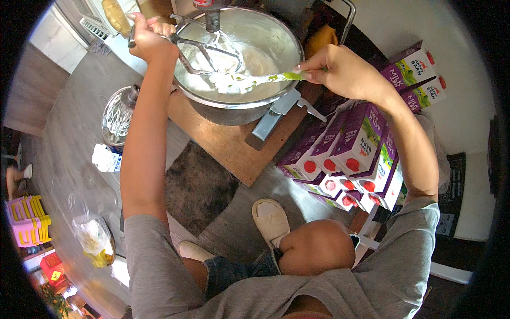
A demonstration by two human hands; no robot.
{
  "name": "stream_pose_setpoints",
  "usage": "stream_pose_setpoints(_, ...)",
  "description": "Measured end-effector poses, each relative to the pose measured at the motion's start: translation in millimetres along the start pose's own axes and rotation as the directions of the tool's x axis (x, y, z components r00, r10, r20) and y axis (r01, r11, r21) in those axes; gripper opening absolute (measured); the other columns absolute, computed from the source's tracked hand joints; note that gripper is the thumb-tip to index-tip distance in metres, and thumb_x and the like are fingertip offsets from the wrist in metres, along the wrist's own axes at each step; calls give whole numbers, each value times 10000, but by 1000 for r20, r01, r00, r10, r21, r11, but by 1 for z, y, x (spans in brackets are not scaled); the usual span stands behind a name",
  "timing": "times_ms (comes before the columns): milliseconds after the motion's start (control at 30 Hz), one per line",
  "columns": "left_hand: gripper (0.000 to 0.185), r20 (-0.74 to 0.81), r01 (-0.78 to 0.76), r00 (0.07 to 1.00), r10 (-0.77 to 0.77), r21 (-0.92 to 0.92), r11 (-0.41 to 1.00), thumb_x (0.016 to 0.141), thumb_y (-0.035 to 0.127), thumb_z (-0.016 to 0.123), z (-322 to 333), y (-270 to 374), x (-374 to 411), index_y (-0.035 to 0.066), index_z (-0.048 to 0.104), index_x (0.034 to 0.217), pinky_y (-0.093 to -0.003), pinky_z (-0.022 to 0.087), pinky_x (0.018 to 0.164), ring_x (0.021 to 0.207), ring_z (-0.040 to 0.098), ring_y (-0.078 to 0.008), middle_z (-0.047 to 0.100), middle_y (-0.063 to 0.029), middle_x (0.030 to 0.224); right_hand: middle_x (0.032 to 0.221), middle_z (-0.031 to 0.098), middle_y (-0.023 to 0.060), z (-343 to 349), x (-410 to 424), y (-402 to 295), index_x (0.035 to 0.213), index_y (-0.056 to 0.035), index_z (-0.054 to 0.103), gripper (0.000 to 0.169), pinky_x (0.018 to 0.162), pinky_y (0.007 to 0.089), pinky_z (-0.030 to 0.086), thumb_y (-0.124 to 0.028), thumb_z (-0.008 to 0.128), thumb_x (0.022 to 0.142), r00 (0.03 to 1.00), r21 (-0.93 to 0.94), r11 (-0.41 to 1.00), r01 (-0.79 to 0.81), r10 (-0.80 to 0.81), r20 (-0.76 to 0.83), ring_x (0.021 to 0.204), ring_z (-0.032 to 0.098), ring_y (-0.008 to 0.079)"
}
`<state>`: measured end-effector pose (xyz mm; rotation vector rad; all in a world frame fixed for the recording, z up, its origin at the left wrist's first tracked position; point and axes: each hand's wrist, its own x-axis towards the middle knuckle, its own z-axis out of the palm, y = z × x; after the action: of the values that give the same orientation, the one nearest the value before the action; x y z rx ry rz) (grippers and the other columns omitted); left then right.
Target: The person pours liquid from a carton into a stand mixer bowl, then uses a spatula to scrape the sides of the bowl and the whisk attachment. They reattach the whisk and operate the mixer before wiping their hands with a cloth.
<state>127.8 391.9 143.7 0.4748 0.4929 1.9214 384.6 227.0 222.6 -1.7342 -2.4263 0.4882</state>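
My left hand (149,38) grips a metal frame, probably a mixer's flat beater (203,50), that reaches over the steel mixing bowl (285,38). In my right hand (342,73) is a green spatula (293,75), its blade coated with thick white cream (235,84). The blade is close under the beater's lower end; whether they touch I cannot tell. Pale cream (259,60) covers the bowl's inside. Above it hangs the mixer's shaft (213,22), with a wire whisk partly hidden behind the beater.
The bowl is over a wooden board (223,139). Stacked milk cartons (354,147) lie at right, with two more cartons (418,75) behind. On the grey table (75,131) are a cream-coated whisk (119,115), a white-capped carton (106,157), clear plastic cups (93,203) and a plastic bag (93,237).
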Motion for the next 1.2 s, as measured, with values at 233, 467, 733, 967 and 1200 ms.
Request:
stream_pose_setpoints(233, 363, -89, -201, 971, 220, 184, 962, 834, 275, 627, 19, -10, -18, 44, 427, 639, -275, 280, 363, 369, 304, -110, 346, 2, 463, 766, 644, 157, -1, -23, -47, 902, -70, 664, 184, 661, 370, 523, -128, 572, 753, 999, -484, 875, -28, 12, -34, 750, 647, 284)
stream_pose_setpoints(467, 234, -93, -356, 919, 384, 226, 907, 843, 198, 615, 49, -22, -29, -11, 516, 808, -296, 414, 459, 503, 471, -146, 525, -50, 630, 702, 614, 113, 14, -43, -63, 837, -70, 627, 134, 508, 298, 517, -91, 544, 734, 950, -770, 617, 161, -309, -49, 616, 649, 212)
stream_pose_setpoints(733, 171, -242, -224, 936, 258, 158, 962, 869, 160, 574, 70, -19, -45, 7, 510, 827, -286, 424, 441, 470, 480, -157, 545, -58, 645, 706, 567, 106, 3, -64, -71, 1002, -101, 602, 282, 466, 288, 502, -102, 551, 724, 934, -814, 575, 83, -329, -138, 562, 626, 205)
stream_pose_setpoints(967, 165, -229, -308, 916, 330, 129, 943, 873, 178, 580, 75, -21, -41, 17, 552, 847, -267, 381, 379, 492, 483, -137, 578, -52, 704, 759, 571, 121, 26, -45, -26, 1111, -137, 571, 405, 483, 328, 517, -92, 564, 708, 959, -806, 590, 37, -247, -137, 608, 642, 244)
stream_pose_setpoints(1200, 267, -325, -282, 892, 313, 139, 949, 827, 176, 636, 95, 6, -78, -25, 569, 990, -271, 463, 597, 725, 557, -155, 620, -79, 928, 777, 576, 119, 19, -42, -43, 1150, -210, 566, 484, 495, 339, 520, -76, 568, 684, 913, -758, 652, 27, -326, -247, 592, 632, 248)
